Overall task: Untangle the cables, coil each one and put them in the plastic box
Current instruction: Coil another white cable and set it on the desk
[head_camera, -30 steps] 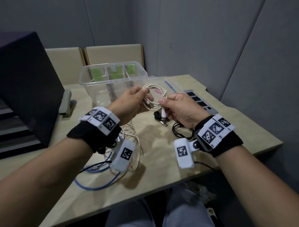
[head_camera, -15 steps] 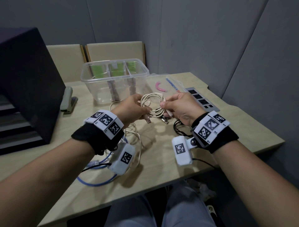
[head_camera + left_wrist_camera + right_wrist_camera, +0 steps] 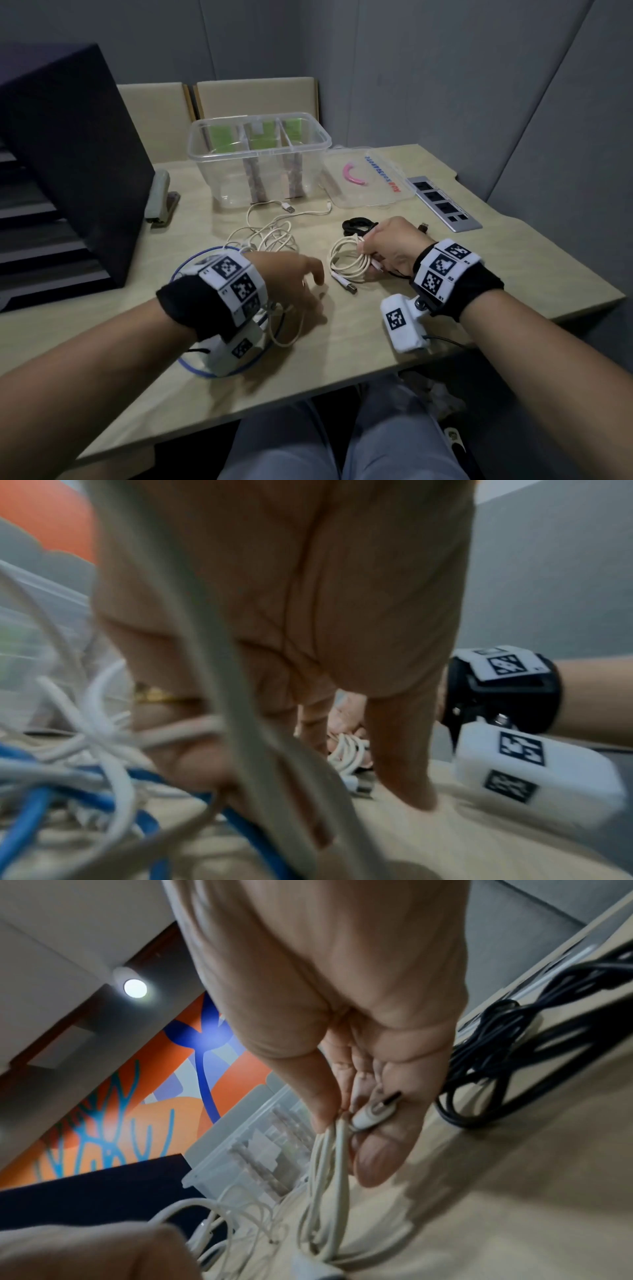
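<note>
Inside plastic box (image 3: 310, 141), green cards (image 3: 222, 138).

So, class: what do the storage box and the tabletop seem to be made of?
Box: clear, glossy plastic; its dividers show through the walls. Tabletop: pale, matt wood-look board, probably laminate; the grain is too faint to be sure.

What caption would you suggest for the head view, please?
Right hand grips a coiled white cable on the table; left hand hovers open nearby.

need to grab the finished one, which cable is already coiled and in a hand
The white coil, gripped by the right hand. The other white cable, blue cable and black cable lie unheld on the table.
</note>
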`<control>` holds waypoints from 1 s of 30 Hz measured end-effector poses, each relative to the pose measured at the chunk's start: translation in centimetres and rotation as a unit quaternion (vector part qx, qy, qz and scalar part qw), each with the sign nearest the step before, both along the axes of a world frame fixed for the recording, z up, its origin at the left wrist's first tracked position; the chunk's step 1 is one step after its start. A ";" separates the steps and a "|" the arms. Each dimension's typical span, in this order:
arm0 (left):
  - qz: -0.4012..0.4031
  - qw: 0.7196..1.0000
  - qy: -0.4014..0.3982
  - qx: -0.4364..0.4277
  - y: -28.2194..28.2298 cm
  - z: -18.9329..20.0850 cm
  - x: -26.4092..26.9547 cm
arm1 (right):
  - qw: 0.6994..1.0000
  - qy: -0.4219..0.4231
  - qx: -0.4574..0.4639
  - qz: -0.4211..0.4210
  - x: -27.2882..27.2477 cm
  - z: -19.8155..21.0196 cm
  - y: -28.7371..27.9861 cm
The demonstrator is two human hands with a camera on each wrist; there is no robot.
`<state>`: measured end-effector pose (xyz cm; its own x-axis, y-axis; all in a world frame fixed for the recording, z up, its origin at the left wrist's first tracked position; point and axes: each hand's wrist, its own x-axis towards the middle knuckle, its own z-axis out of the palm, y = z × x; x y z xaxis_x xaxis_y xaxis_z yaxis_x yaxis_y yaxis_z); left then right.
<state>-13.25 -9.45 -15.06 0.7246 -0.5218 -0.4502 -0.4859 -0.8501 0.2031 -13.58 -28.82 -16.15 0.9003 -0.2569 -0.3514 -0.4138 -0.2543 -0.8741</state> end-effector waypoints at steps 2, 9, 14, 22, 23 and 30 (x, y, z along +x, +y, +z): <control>-0.029 0.998 -0.017 0.060 -0.4 -0.4 -0.7 | 1.000 0.016 -0.020 0.007 -0.1 -0.2 0.1; -0.019 0.995 -0.081 0.049 0.9 0.5 0.5 | 0.984 0.060 -0.144 0.086 -0.8 0.3 0.6; 0.133 0.972 -0.099 -0.166 2.8 2.0 2.3 | 0.975 0.022 -0.198 0.103 -0.3 1.5 1.1; 0.210 0.855 -0.151 -0.449 4.1 7.5 3.1 | 0.967 -0.127 -0.117 0.187 0.9 3.4 4.2; 0.219 0.825 -0.136 -0.504 4.2 8.3 2.9 | 0.964 -0.141 -0.100 0.202 1.1 3.6 4.8; 0.178 0.681 -0.009 -0.710 5.6 11.8 1.7 | 0.950 -0.228 -0.044 0.207 2.4 4.7 8.2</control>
<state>-11.59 -3.90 -3.21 0.9179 -0.2115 0.3357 -0.3133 0.1331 0.9403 -11.16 -20.61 -11.41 0.9842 0.1419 0.1061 0.1544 -0.3930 -0.9065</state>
